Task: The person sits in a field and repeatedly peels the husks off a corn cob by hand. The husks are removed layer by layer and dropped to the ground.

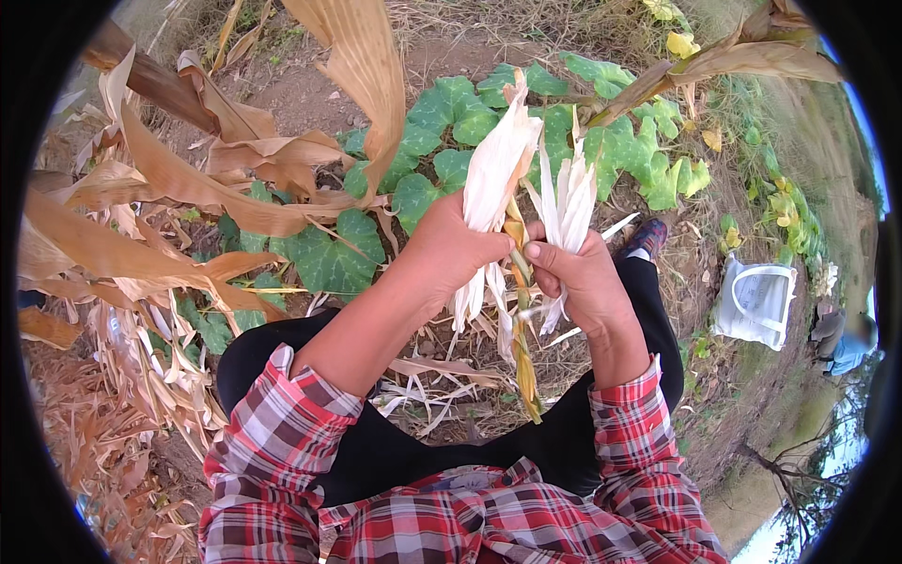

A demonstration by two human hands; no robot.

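In front of my lap, my left hand (451, 243) grips a bundle of pale dry corn husks (502, 158), its tips pointing away from me. Close beside it, my right hand (586, 285) pinches a smaller bunch of white husk strips (572, 201). Between the two thumbs runs a greenish-yellow corn stalk piece (520, 264), with a yellowed leaf (525, 374) trailing towards my lap. Loose ends of husk hang below both hands. Whether a cob sits inside the bundle is hidden.
Dry corn leaves (176, 183) crowd the left, one arching close to my left arm. Another stalk (634, 92) leans in from upper right. Green squash-like leaves (338, 254) cover soil beyond my hands. A white handled bag (754, 299) lies right; farther off is a person (845, 345).
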